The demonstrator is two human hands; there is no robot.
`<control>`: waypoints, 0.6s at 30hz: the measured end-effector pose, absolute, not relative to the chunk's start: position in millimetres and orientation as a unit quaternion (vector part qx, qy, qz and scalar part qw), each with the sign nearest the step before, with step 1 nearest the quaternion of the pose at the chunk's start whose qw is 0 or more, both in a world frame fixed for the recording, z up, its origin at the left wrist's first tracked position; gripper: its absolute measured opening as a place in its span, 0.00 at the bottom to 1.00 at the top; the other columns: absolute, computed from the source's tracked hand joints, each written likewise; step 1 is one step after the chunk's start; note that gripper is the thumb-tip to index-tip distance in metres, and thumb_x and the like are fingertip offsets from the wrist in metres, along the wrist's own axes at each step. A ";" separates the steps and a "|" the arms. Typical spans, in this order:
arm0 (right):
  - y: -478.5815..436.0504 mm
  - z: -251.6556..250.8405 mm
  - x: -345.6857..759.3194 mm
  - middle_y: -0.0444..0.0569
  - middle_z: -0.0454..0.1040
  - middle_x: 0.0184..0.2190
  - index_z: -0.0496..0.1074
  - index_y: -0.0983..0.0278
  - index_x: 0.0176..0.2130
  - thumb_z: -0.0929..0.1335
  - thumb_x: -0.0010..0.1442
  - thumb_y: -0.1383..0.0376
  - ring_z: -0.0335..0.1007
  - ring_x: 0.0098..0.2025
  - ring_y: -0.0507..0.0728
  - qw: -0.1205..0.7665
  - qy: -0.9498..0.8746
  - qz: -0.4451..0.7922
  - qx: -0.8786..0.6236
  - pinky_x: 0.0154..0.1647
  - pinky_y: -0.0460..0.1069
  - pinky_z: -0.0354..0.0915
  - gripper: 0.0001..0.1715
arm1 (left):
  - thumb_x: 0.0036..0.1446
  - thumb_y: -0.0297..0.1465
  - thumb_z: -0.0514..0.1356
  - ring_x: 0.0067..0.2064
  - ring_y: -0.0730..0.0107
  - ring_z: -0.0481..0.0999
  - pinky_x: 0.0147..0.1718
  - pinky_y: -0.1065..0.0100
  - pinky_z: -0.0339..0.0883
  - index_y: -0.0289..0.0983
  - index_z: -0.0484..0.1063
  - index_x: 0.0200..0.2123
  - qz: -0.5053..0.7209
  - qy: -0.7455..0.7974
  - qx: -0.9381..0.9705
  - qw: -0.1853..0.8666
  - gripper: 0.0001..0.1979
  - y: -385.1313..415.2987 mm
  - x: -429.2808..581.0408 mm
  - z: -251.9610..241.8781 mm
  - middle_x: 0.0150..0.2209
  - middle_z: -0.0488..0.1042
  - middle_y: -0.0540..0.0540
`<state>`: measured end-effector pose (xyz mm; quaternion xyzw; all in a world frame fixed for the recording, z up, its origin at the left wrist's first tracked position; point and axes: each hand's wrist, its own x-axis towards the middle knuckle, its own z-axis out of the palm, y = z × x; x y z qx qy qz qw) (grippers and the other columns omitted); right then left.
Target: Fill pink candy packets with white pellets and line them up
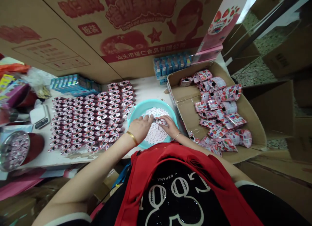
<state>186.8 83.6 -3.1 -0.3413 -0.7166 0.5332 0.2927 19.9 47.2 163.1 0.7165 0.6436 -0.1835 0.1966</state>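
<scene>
Both hands meet over the round turquoise plastic basin [136,111] heaped with small pale pink-white candy pieces [156,135], which sits at the near edge of the white table [148,86], directly in front of the person, so the candies are within the shortest reach. The right hand [170,126] grips a small pink printed pouch [161,121] by its side, holding it low, just above the candy heap, probably so that anything dropped falls back into the basin. The left hand [140,126], a gold bangle on its wrist, lies curled on the candies with its fingertips at the pouch; whether it pinches candy or only steadies the pouch I cannot tell. To the left of the basin, rows of small pink pouches [91,117] lie overlapped like shingles on the table, packed tightly, likely to keep them countable and handy. To the right, an open shallow brown cardboard box [253,122] holds a loose jumble of similar pink strawberry-printed pouches [219,112], apparently tossed in rather than stacked. Blue wrapped packs [73,83] sit at the back, and a small white scale [40,117] stands at the far left beside a round metal tin [14,149] with more pink items
</scene>
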 end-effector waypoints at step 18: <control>75.0 48.0 162.7 0.51 0.66 0.51 0.63 0.59 0.54 0.66 0.56 0.66 0.64 0.52 0.57 0.245 -0.659 0.654 -0.278 0.47 0.52 0.68 0.25 | 0.54 0.39 0.59 0.39 0.68 0.69 0.39 0.67 0.65 0.36 0.66 0.42 0.240 0.709 0.599 0.286 0.16 -24.0 -49.7 78.8 0.37 0.71 0.46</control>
